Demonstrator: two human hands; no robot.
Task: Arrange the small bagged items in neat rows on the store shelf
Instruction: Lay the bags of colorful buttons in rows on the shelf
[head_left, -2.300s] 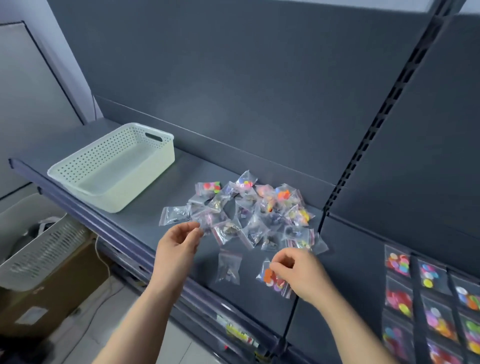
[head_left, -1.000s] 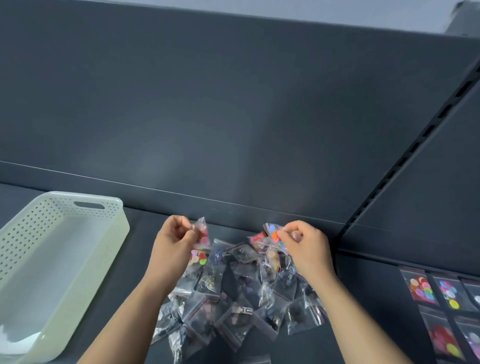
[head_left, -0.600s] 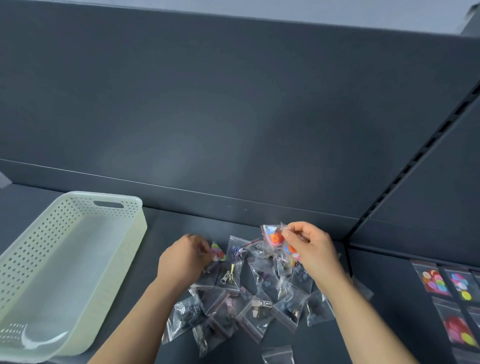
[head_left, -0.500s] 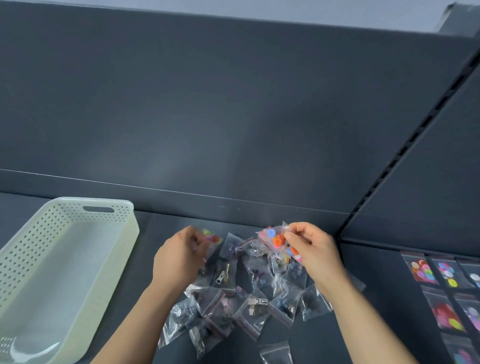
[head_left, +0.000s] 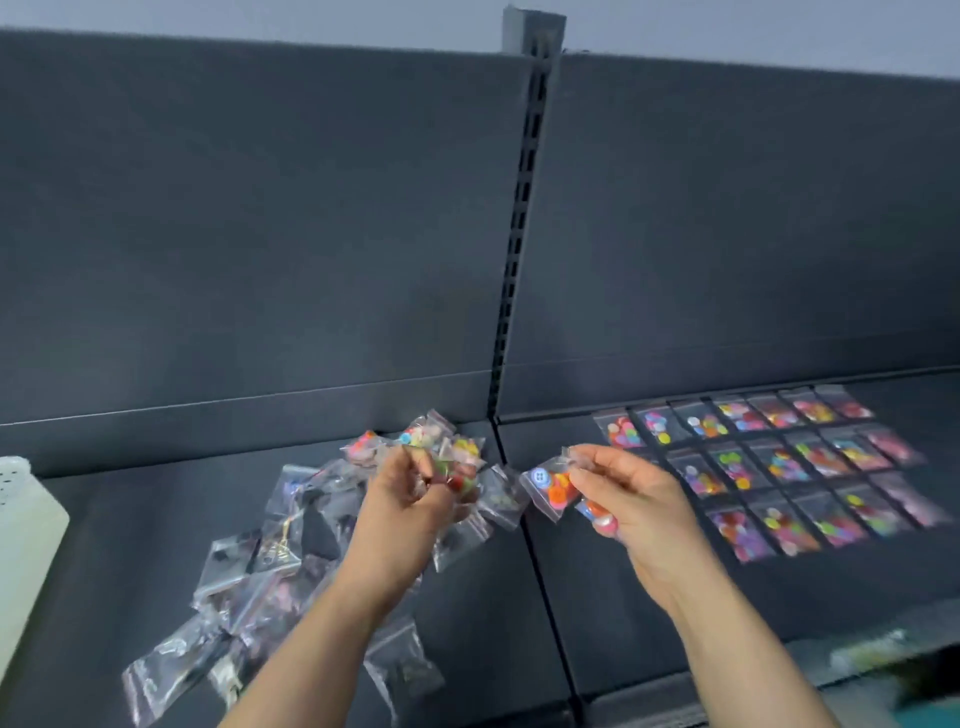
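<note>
1. Head view: the right hand (head_left: 628, 499) is pinching a small clear button bag (head_left: 550, 483) by its top edge between thumb and forefinger. It is holding the bag in the air over the dark shelf (head_left: 597, 597), just right of the seam between the two shelf sections. A blue button and an orange one are showing through the plastic. The remaining fingers are curling inward over something red against the palm, possibly a second bag.
2. The left hand (head_left: 410, 499) is gripping a bunch of button bags (head_left: 462, 462) with its fingers curled round them. It is holding them above the far end of the loose pile (head_left: 270, 561).
3. That pile of clear bags is lying in a jumble on the left shelf section and spreading from the back wall toward the front edge under the left forearm. Several bags are holding small metal pieces instead of buttons.
4. On the right section, the arranged bags (head_left: 779, 467) are lying flat, side by side, in three neat rows that begin near the back wall. The right hand is hovering just left of them.
5. A white perforated basket (head_left: 26, 519) is sitting on the shelf at the left edge, with only a corner showing.
6. A slotted upright (head_left: 519, 234) is running up between the two dark back panels.
7. A pale label strip (head_left: 872, 649) on the shelf's front edge is showing at lower right, and it is too blurred to read.
</note>
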